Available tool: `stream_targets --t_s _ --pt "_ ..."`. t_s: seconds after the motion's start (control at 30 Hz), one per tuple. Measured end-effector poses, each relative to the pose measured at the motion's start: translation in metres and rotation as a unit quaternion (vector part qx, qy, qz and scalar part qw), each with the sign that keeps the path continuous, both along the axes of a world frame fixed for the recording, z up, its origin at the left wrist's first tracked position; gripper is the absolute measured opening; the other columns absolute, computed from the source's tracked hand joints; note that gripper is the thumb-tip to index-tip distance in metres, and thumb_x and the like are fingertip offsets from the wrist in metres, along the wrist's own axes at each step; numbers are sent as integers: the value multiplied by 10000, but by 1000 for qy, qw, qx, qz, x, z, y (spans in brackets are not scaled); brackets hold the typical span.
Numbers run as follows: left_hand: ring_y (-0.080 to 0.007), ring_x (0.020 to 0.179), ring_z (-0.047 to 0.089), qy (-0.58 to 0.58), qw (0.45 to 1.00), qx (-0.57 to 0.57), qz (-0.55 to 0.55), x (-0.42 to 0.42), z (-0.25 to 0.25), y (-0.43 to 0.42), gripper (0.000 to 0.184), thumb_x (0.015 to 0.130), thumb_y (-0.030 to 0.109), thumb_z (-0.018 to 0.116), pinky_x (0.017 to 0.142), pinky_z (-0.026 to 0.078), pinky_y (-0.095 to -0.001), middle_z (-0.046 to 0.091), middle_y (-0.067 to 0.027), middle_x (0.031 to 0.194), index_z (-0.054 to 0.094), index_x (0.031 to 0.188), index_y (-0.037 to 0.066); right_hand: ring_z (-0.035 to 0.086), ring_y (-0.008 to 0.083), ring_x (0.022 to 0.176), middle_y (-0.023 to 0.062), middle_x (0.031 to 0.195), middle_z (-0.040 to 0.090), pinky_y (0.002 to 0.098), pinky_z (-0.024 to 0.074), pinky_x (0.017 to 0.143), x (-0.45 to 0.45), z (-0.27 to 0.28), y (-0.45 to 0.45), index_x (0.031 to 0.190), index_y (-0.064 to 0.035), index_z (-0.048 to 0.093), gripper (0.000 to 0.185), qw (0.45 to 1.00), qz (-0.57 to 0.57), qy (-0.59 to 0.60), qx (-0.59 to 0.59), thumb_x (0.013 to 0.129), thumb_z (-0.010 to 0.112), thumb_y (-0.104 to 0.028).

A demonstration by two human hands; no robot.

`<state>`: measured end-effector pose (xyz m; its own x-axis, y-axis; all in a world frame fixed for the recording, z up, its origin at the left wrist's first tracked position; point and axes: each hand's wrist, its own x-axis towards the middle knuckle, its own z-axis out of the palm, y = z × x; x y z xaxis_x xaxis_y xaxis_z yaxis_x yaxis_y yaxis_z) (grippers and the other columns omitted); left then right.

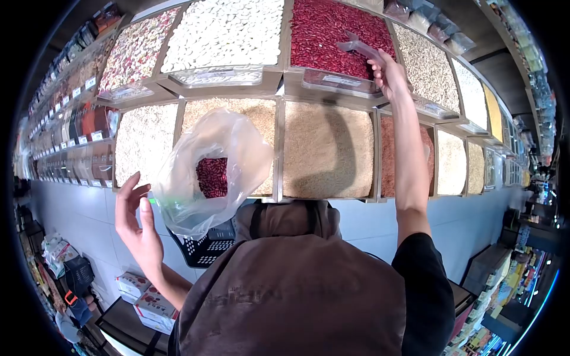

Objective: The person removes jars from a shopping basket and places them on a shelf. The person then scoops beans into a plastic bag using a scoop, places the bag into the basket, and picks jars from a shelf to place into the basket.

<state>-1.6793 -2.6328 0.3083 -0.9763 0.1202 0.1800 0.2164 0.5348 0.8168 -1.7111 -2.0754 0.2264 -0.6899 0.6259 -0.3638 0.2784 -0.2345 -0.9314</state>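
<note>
Grasps clear plastic scoop in right hand at dark-red beans | holds left hand released beside translucent plastic bag

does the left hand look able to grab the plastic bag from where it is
Probably yes: the left hand looks empty and open, right beside the near-clear plastic bag, and nothing visible stands between them.

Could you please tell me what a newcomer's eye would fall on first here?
Probably the red beans in the far row, where the right hand holds a clear scoop. Next would come the open plastic bag to their left, with dark beans inside, near the left hand.
</note>
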Motion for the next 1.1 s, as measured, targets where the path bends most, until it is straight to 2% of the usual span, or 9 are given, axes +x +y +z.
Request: stream_targets --t_s 0.1,0.13,0.23,0.33,0.37,0.43,0.53,0.77,1.1 --pt "-199 950 609 -6 1000 27 0 3 -2 11 413 904 239 603 871 463 -327 615 -132 1195 586 1223 -24 473 54 454 12 622 562 186 359 364 -2 -13 -6 885 54 643 397 999 -16 38 -33 981 549 -320" --pt "-187 882 580 -23 999 22 4 5 1 18 410 868 235 645 828 461 -322 626 -117 1111 607 1194 -10 472 53 456 16 622 562 183 356 363 0 -17 -5 878 55 641 398 996 -23 70 -49 980 552 -319" --pt "-170 889 551 -19 998 -54 -32 8 5 30 391 834 153 662 839 439 -309 605 -95 1003 610 1186 -9 442 51 443 18 611 548 179 337 363 11 -24 -6 871 55 631 381 992 -44 102 -56 982 549 -300" --pt "-121 680 464 -9 997 -70 -4 8 3 42 324 821 175 738 625 403 -267 567 -51 803 638 1067 -12 412 49 418 12 595 537 176 321 363 26 -28 -8 895 52 616 357 984 -64 146 -79 985 539 -284" --pt "-121 680 464 -7 998 -67 -6 7 -1 41 324 821 175 738 625 403 -267 567 -51 803 638 1067 -12 400 45 424 12 628 542 178 313 364 33 -28 -8 910 33 609 352 986 -48 140 -78 992 524 -298" --pt "-56 587 393 -99 995 16 24 3 -11 38 212 879 171 706 523 331 -237 529 20 672 645 984 -3 378 39 424 8 658 542 180 303 362 43 -30 -5 931 23 601 360 987 -35 138 -72 994 515 -321" --pt "-10 562 362 -98 992 80 -5 -1 -19 36 145 923 140 662 490 281 -209 488 69 610 634 899 0 377 42 394 -1 598 526 183 289 345 60 -23 -11 865 39 624 401 983 -52 159 -77 995 510 -323" --pt "-1 483 397 -165 967 195 -19 -5 -18 41 144 940 99 632 438 282 -181 493 57 582 618 833 4 367 35 402 -5 614 525 176 277 339 92 -20 -7 894 28 615 407 980 -53 171 -87 997 505 -350" --pt "-35 432 448 -188 936 297 -26 -8 -33 39 155 954 113 609 404 330 -192 530 16 564 665 944 -31 369 28 426 -14 649 520 180 281 359 102 -18 0 952 18 605 387 979 -59 170 -90 995 507 -354"
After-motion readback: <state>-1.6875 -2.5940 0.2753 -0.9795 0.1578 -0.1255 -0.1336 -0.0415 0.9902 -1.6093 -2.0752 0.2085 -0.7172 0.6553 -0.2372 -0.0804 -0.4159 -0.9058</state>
